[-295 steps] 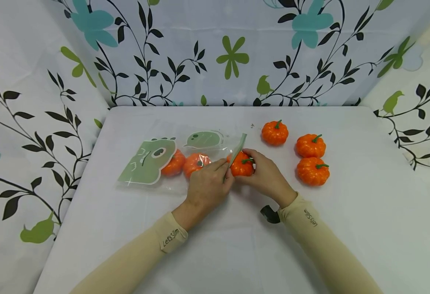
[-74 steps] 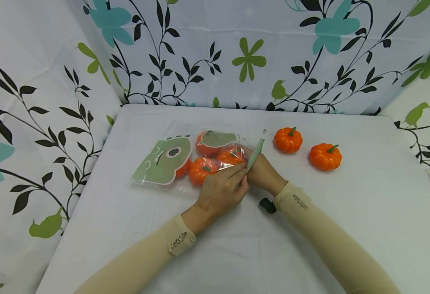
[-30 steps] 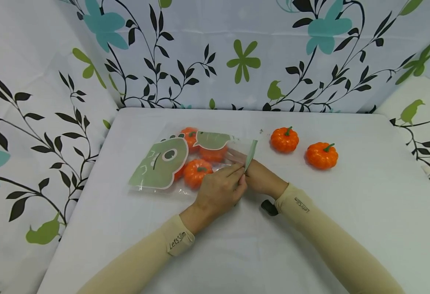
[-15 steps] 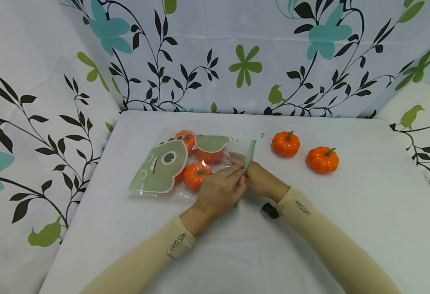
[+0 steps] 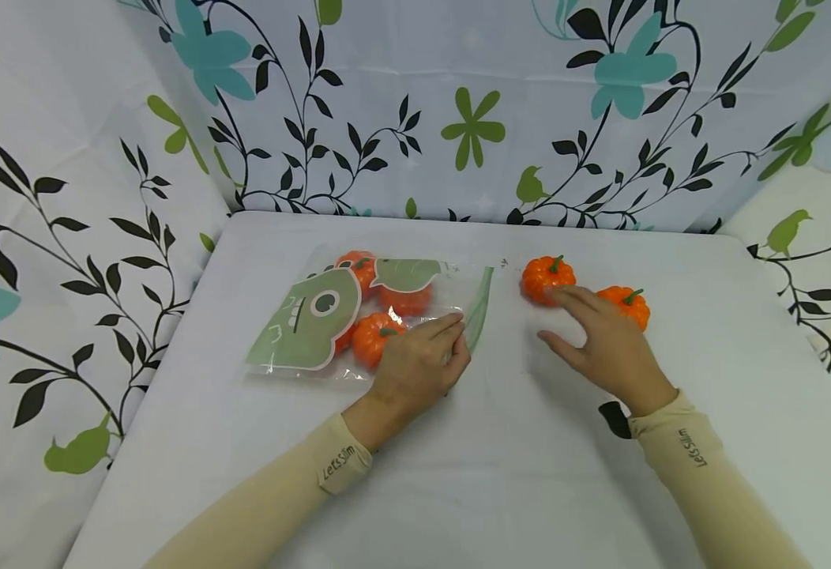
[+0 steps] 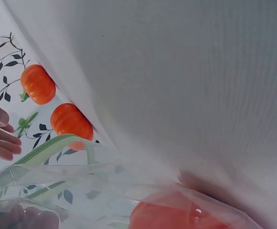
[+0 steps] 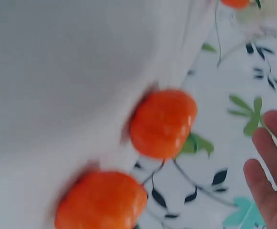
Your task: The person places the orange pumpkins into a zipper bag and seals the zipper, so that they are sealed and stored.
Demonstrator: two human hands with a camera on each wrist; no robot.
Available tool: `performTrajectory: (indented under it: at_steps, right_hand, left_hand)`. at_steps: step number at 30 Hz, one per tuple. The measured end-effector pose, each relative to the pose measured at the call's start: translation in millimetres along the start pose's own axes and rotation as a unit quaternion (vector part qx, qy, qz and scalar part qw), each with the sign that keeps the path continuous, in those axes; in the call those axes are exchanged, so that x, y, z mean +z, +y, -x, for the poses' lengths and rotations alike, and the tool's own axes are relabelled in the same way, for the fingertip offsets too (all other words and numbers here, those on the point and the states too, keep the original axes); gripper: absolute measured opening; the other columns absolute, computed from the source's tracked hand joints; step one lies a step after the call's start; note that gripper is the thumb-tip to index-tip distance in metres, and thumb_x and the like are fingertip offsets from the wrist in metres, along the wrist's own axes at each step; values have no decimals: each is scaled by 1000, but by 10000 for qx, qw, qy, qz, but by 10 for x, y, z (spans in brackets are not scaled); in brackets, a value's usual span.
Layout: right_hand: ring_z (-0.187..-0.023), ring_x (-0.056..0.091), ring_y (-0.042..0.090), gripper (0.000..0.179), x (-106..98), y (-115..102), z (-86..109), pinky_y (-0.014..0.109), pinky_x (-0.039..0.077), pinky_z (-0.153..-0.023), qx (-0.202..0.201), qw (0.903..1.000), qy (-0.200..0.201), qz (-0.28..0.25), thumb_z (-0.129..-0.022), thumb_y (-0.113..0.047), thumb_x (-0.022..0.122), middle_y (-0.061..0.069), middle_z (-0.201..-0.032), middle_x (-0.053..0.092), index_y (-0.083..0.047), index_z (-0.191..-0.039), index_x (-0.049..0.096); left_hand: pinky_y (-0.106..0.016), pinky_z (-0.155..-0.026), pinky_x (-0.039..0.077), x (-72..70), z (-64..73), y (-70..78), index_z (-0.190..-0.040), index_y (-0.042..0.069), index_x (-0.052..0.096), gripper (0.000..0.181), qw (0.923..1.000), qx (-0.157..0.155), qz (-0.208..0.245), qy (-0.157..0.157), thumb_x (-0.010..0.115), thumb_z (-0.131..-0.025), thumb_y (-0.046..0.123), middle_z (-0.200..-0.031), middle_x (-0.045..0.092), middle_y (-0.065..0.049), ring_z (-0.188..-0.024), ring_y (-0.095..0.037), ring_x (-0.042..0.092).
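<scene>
My left hand [image 5: 419,359] pinches the edge of a clear plastic bag [image 5: 309,316] printed with a green dinosaur, near its green-trimmed mouth [image 5: 481,312]. Several small orange toy pumpkins [image 5: 375,341] lie inside, partly covered by the print. Right of the bag, my right hand [image 5: 611,352] is spread and holds nothing. Its fingers reach toward one loose pumpkin [image 5: 547,276], overlapping its lower edge in the head view. Another loose pumpkin [image 5: 632,304] is partly hidden behind that hand. Both pumpkins also show in the right wrist view, apart from the extended fingers [image 7: 267,138].
A white cloth covers the table [image 5: 501,474]. Behind it and at both sides hangs a curtain [image 5: 387,103] with leaves, flowers and birds. A black object [image 5: 615,420] sits under the right wrist, by the sleeve cuff.
One pumpkin fewer lies loose than about ten seconds ago, and more show in the bag. Since half a second ago, my right hand has left the bag and moved right toward the loose pumpkins.
</scene>
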State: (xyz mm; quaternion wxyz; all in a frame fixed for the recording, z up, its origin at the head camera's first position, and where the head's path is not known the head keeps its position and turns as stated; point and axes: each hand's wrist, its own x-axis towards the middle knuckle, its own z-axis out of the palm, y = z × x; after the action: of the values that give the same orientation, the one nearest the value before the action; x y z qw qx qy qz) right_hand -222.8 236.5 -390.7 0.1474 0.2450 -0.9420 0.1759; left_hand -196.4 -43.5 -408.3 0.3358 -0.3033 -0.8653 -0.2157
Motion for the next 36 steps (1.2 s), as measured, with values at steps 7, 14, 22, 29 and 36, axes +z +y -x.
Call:
performTrajectory:
  at_steps: [7, 14, 22, 29, 36]
  right_hand:
    - [-141, 35, 48, 115, -325, 363, 45, 70, 39, -98, 1737, 9841, -373, 44, -76, -44, 87, 23, -161, 28, -5, -161, 21]
    - [-144, 22, 53, 130, -324, 678, 138, 74, 29, -103, 2728, 9571, -937, -274, -75, -58, 83, 29, -163, 13, 1, -160, 4]
    - [-132, 34, 58, 132, -261, 866, 225, 74, 37, -98, 3183, 9361, -1353, -636, -75, -63, 80, 38, -155, 23, 6, -158, 4]
    - [-133, 33, 58, 133, -206, 964, 259, 72, 36, -101, 3509, 9174, -1631, -931, -75, -65, 79, 37, -154, 26, 4, -159, 3]
    - [-131, 35, 56, 130, -156, 974, 290, 71, 36, -102, 3567, 9157, -1602, -928, -76, -63, 79, 38, -151, 29, 7, -158, 8]
  left_hand:
    - [-31, -76, 60, -28, -7, 2, -105, 0, 79, 23, 9999, -81, 70, -91, 66, -88, 9, -108, 76, -10, -97, -20, 74]
    - [-30, -71, 60, -32, 5, 14, -105, 0, 79, 23, 9999, -113, 59, -106, 67, -88, 10, -108, 76, -9, -96, -20, 74]
    - [-30, -73, 60, -35, 5, 24, -105, 0, 79, 23, 9999, -93, 53, -99, 66, -88, 9, -107, 76, -9, -96, -20, 74]
    - [-30, -75, 60, -30, 10, 35, -104, 1, 79, 23, 9999, -69, 47, -64, 65, -87, 9, -106, 76, -9, -96, -19, 74]
    - [-29, -73, 60, -27, 20, 51, -104, 1, 80, 23, 9999, -88, 27, -82, 65, -87, 9, -106, 76, -8, -96, -19, 74]
